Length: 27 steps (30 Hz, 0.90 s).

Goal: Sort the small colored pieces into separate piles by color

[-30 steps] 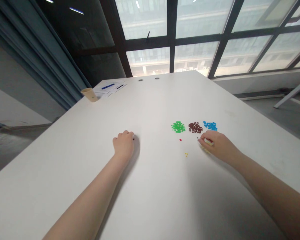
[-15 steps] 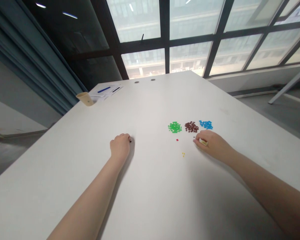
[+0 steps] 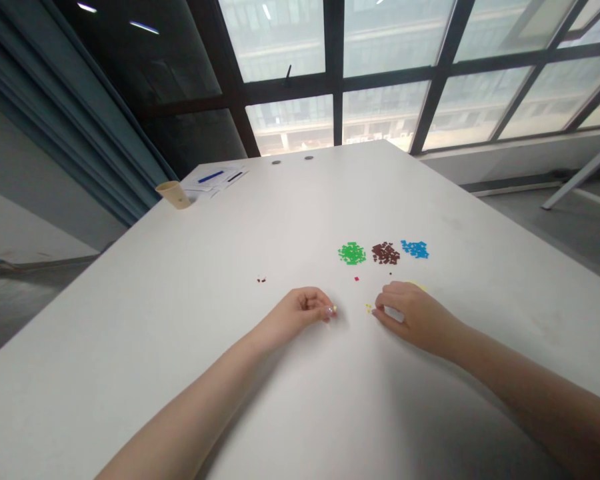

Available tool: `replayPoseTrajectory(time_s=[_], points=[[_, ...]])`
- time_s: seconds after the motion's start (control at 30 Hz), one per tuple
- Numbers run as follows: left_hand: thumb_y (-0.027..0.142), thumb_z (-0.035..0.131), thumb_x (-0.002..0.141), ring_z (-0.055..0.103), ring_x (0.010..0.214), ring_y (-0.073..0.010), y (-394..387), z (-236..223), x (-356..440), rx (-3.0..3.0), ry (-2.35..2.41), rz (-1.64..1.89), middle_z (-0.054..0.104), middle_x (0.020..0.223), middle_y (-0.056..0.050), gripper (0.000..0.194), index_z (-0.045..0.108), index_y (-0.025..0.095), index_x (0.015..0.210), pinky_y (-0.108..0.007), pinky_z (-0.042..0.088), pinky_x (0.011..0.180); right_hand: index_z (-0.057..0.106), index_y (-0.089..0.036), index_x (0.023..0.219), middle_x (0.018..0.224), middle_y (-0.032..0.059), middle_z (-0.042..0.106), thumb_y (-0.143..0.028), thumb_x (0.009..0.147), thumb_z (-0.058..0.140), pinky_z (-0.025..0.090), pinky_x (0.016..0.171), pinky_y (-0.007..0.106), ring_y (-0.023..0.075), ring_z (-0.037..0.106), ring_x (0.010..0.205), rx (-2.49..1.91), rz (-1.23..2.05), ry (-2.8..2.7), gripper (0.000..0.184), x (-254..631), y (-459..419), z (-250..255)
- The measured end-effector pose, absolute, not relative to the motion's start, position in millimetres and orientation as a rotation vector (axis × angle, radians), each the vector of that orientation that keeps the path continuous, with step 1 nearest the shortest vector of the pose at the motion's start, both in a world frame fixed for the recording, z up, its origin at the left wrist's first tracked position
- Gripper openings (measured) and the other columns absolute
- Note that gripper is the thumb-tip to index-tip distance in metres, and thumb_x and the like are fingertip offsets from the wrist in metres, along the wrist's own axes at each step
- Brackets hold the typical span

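Near the middle of the white bench (image 3: 130, 313), the left grip (image 3: 295, 313) pinches its fingertips together on a tiny yellow piece (image 3: 335, 309). The right grip (image 3: 415, 319) curls just beside loose yellow bits (image 3: 368, 307); whether it is closed on anything is hard to tell. Beyond lie a green pile (image 3: 351, 253), a brown pile (image 3: 385, 253) and a blue pile (image 3: 415, 249); a paper cup (image 3: 173, 195) and papers (image 3: 213, 177) sit at the far end, before tall windows (image 3: 380, 53).

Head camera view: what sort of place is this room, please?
It looks like an office or meeting room: a long white table with papers and a paper cup on it, large dark-framed windows facing another building, and a blue-grey curtain.
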State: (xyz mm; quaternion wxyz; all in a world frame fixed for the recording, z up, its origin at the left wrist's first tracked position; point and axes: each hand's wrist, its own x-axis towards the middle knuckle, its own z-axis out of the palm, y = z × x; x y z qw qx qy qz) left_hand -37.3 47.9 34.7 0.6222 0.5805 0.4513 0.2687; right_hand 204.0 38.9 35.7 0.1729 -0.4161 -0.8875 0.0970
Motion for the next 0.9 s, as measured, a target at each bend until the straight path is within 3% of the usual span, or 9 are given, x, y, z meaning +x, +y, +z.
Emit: replayPoseTrajectory(time_s=[0.33, 0.67, 0.9], points=[[0.031, 0.076, 0.054, 0.058, 0.057, -0.0100, 31.6, -2.7, -12.2, 0.987, 0.731, 0.803, 0.065, 0.059, -0.002, 0.025, 0.061, 0.013, 0.062, -0.023, 0.043, 0.062, 0.053, -0.018, 0.068, 0.065, 0.0018, 0.052, -0.024, 0.083, 0.046, 0.034, 0.064, 0.028, 0.0140, 0.045, 0.065, -1.086, 0.347, -2.520, 0.018, 195.6, 31.9, 36.7], [0.030, 0.076, 0.054, 0.059, 0.059, -0.0115, 29.1, -4.8, -11.9, 0.993, 0.741, 0.753, 0.066, 0.060, -0.002, 0.023, 0.062, 0.012, 0.062, -0.025, 0.044, 0.065, 0.060, -0.020, 0.093, 0.067, 0.0017, 0.053, -0.026, 0.085, 0.048, 0.033, 0.065, 0.028, 0.0137, 0.044, 0.067, -0.825, 0.395, -2.411, 0.015, 189.4, 18.4, 39.0], [0.028, 0.073, 0.058, 0.055, 0.055, -0.0090, 26.4, -2.1, -9.5, 1.070, 0.736, 0.661, 0.064, 0.059, 0.000, 0.018, 0.064, 0.013, 0.064, -0.022, 0.041, 0.060, 0.062, -0.019, 0.078, 0.062, 0.0002, 0.049, -0.024, 0.085, 0.049, 0.031, 0.063, 0.027, 0.0126, 0.040, 0.064, -0.777, 0.467, -2.441, 0.016, 183.0, 14.8, 39.0]])
